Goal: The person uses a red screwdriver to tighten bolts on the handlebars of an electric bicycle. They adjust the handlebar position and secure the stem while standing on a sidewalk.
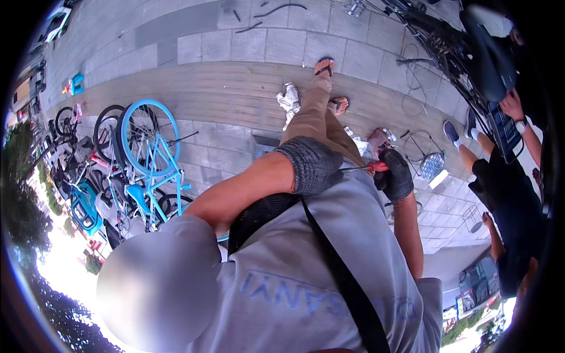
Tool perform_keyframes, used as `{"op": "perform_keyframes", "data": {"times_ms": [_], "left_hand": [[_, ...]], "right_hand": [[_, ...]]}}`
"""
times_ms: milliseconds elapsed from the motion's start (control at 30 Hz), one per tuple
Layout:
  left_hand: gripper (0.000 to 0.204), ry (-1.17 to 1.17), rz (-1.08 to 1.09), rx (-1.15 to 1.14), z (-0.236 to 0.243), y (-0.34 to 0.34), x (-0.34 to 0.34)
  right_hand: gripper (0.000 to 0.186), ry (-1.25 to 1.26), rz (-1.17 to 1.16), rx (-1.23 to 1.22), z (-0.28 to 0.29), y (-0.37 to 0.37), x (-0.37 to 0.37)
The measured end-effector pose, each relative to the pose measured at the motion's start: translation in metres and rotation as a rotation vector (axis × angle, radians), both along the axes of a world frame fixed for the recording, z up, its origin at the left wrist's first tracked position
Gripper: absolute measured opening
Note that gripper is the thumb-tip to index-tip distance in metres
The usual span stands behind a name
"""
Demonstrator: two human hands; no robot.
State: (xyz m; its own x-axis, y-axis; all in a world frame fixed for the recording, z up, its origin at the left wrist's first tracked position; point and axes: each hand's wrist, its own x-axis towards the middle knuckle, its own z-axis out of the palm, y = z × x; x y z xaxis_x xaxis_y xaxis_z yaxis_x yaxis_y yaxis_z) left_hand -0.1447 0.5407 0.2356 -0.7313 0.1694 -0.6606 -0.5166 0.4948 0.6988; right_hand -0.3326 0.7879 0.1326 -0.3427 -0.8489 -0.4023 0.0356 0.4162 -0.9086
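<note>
My right hand (396, 175), in a dark grey work glove, is closed round the red handle of a screwdriver (377, 167) in front of my waist. Its thin metal shaft points left, and the end runs in at my left hand (316, 165). That hand wears a grey knitted glove and looks curled into a fist, its back to the view. The glove hides its fingers and whatever they grip. A black strap (341, 276) crosses my grey shirt, and a black mesh bag (262, 219) hangs under my left forearm.
Bicycles, one with a light-blue frame (154, 183), stand at the left. Crumpled white cloth (288, 103) lies by my sandalled feet. A wheel with a patterned disc (431, 165) lies to the right. Beyond it, people in dark clothes (500, 206) stand near a black bicycle (450, 50).
</note>
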Motion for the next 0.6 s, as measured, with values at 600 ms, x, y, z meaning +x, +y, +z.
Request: {"op": "perform_keyframes", "data": {"times_ms": [600], "left_hand": [[0.040, -0.018, -0.333, -0.113, 0.006, 0.003, -0.049]], "right_hand": [[0.033, -1.072, -0.539, -0.033, -0.008, 0.037, 0.001]]}}
